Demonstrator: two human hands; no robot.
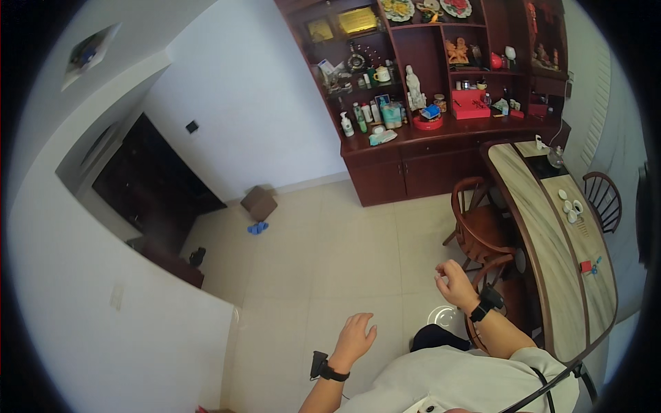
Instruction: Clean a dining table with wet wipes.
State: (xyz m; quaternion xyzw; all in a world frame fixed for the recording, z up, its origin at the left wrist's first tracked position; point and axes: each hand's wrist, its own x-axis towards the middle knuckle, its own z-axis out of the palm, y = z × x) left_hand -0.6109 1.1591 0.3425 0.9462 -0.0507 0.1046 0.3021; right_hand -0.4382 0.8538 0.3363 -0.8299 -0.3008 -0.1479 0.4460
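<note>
My left hand (355, 338) hangs in the air above the tiled floor (351, 258), with nothing in it and its thumb apart from the fingers. A black strap with a small device (330, 367) circles that wrist. Farther right, my right hand (455, 284) is raised with loosely curled fingers, and I see nothing in it. It too wears a black wrist strap (483, 308). Nearest to this hand are two wooden armchairs (483, 232), pushed against a long tea table (537, 206) with a stone-like top. My right forearm partly covers the nearer chair.
Small white cups (572, 209), a glass kettle (555, 157) and a red item (585, 267) are on the table. A dark red cabinet (377, 178) holds bottles and ornaments. Blue slippers (257, 228) lie by a brown box (259, 203). A dark door (155, 180) stands left.
</note>
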